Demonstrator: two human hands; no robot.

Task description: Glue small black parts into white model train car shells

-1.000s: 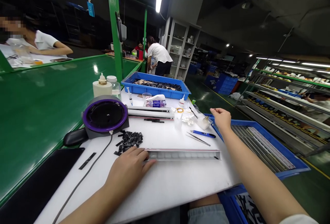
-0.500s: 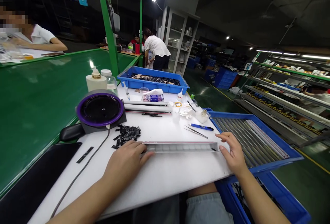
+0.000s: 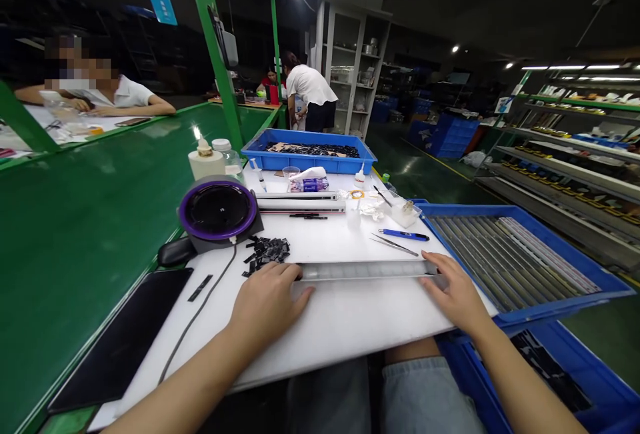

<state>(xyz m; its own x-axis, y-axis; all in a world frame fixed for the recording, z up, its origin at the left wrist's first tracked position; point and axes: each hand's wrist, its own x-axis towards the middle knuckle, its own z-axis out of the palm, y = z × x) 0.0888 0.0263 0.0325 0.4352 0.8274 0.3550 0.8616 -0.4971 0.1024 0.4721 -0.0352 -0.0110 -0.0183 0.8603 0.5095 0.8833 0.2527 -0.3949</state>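
Frosted plastic strip [image 3: 365, 271], matt white plastic board [image 3: 360, 327], blue plastic tray [image 3: 520, 209]

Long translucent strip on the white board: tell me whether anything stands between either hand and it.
Nothing visible does: the left hand and the right hand rest against opposite ends of the long translucent strip, which lies on the white board.
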